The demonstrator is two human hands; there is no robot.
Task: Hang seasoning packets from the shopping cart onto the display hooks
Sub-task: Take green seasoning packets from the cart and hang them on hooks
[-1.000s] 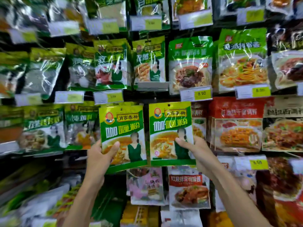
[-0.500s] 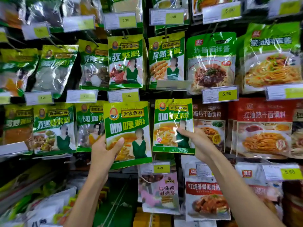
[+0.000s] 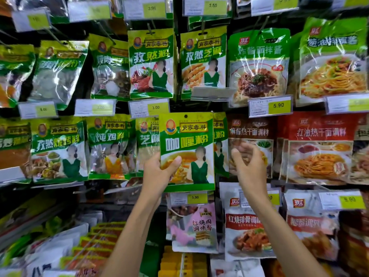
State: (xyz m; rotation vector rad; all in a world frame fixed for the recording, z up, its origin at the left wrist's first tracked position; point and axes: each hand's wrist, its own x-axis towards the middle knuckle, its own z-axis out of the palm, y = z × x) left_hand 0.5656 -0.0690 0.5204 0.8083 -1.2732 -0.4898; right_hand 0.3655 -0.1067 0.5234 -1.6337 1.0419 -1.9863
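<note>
Pegboard racks of seasoning pouches fill the wall ahead of you, green ones left and centre, red and white ones to the right, in rows with yellow tags clipped between them. Your left hand (image 3: 157,172) holds the curry powder packet (image 3: 187,140) up against the middle row by its lower left corner, thumb pressed on the front and the other fingers hidden behind the film. The pouch overlaps a matching hung packet (image 3: 220,136) just behind it and to its right. Your right hand (image 3: 249,166) is just beside the held pouch at mid height. Its fingers (image 3: 236,154) look loosely curled and empty, though motion blur makes that less than certain.

The step in hand, as I judge it, is threading the punched hole (image 3: 185,116) at the top of the pouch onto its hook. I cannot see the hook tip, which is probably behind the pouch, so find it before you push.

- Bring the right hand up and pinch the top edge just beside the hole. A grip at the bottom corner alone may let the thin film flop.
- Keep the pouch square and facing you, and line the hole up with the tip.
- Slide it straight back until it rests against the hung one.
- Mind the 3.00 price tag (image 3: 149,107) just above and to the left. A tilted pouch could catch it.
</note>
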